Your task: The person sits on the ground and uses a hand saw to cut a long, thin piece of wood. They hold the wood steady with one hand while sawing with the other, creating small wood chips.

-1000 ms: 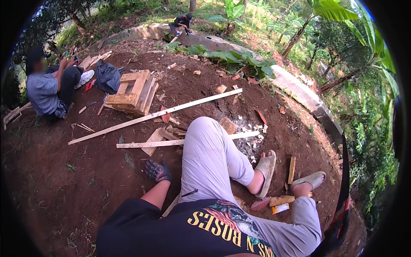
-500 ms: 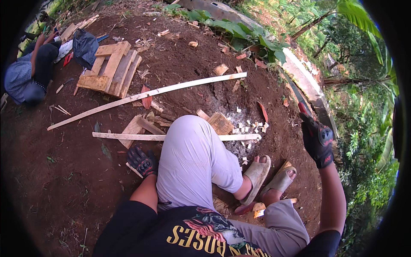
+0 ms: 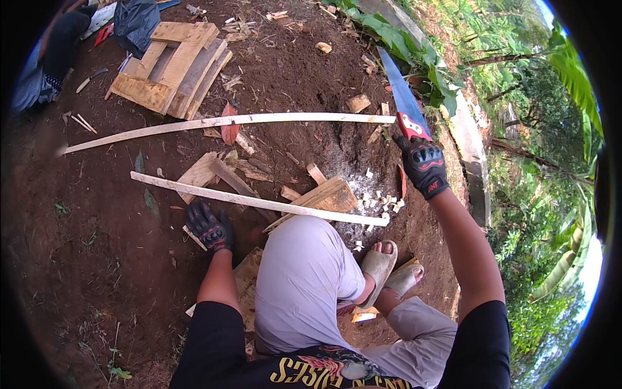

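My right hand [image 3: 424, 165], in a black glove with red marks, is closed round the red handle of a handsaw [image 3: 403, 94]. The blade points away from me, its tip near green leaves. Just left of the saw handle is the right end of a long pale wooden strip [image 3: 259, 119]. My left hand [image 3: 208, 227], gloved the same way, lies on the soil with its fingers stretched out. A short piece of wood [image 3: 194, 238] shows at its edge, partly under it. In front of my knee, a second strip [image 3: 259, 197] lies across a wood block [image 3: 330, 196].
Small cut wood cubes [image 3: 372, 202] and sawdust lie near my sandalled feet. A pallet-like wooden frame [image 3: 172, 68] stands far left beside a black plastic bag [image 3: 136, 26]. Another person [image 3: 48, 65] sits at the left edge. A concrete edge [image 3: 470, 139] runs along the right.
My right hand has swung the handsaw leftward, close to the far strip's end, and the blade now shows broadside. My left hand stays on the soil. The view has shifted.
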### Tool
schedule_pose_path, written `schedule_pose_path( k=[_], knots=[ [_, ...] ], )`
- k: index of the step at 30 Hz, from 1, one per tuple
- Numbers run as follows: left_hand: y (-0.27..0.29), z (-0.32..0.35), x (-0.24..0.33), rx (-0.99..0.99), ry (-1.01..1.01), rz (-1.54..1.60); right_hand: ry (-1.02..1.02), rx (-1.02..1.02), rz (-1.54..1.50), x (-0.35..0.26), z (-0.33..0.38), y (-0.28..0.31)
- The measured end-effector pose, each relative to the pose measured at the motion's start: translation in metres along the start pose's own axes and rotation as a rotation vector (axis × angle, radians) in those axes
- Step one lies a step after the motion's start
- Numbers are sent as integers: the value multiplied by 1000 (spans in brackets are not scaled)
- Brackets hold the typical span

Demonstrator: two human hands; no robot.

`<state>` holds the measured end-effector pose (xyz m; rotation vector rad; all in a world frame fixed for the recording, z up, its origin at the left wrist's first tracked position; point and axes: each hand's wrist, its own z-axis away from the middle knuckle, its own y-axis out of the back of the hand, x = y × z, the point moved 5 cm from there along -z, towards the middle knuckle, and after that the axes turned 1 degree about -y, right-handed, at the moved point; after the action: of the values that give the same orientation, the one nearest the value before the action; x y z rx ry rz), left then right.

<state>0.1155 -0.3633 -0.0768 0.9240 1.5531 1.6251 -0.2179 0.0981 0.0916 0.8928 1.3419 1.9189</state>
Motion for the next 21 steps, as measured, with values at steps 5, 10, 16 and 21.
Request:
schedule_pose_path(
  k=[5, 10, 16, 21],
  knots=[
    [10, -1, 2, 11, 13, 22, 147, -60, 68, -46, 13, -55],
    [-1, 0, -8, -12, 28, -21, 129, -187, -186, -88, 18, -127],
    [3, -4, -7, -2, 67, -7, 103, -400, -183, -106, -9, -176],
    [2, -1, -6, 33, 61, 13, 161, -385, -239, -101, -11, -182]
  ],
)
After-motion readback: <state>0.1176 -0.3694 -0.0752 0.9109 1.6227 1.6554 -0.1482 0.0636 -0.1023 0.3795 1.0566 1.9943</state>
